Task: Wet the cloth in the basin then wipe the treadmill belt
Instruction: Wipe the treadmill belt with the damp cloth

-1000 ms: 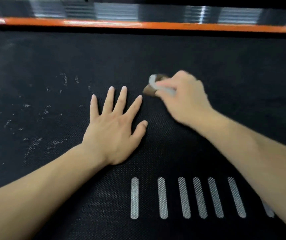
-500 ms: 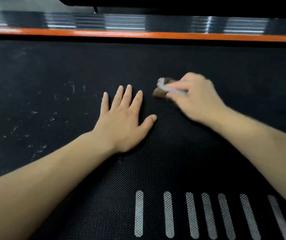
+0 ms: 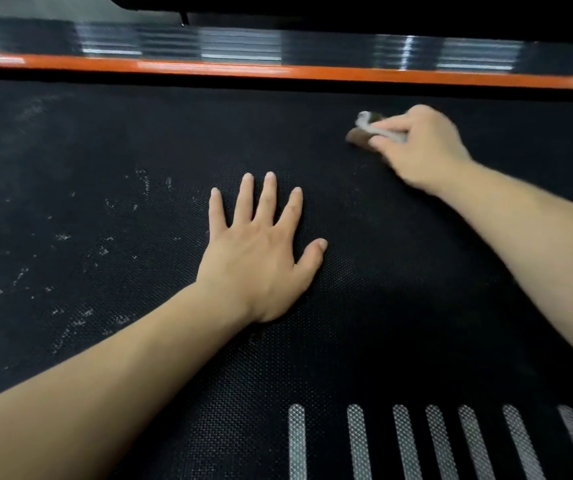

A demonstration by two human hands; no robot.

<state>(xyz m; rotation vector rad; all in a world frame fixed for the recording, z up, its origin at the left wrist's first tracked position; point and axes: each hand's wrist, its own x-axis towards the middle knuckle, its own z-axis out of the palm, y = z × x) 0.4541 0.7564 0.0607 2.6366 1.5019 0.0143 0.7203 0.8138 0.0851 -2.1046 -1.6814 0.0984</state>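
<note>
The black textured treadmill belt [image 3: 382,306] fills the view. My right hand [image 3: 420,150] grips a small bunched cloth [image 3: 364,128], white and brown, and presses it on the belt at the upper right, close to the far edge. Most of the cloth is hidden under my fingers. My left hand [image 3: 260,251] lies flat on the belt in the middle, fingers spread and straight, holding nothing. No basin is in view.
An orange strip [image 3: 278,72] runs along the belt's far edge, with a ribbed dark side rail [image 3: 243,46] beyond it. White specks of dirt [image 3: 80,265] dot the left part of the belt. Several white stripes [image 3: 416,441] mark the belt at the bottom right.
My right hand has slid the cloth away from my left hand, to the right and towards the far edge. The left hand stays flat in place on the belt.
</note>
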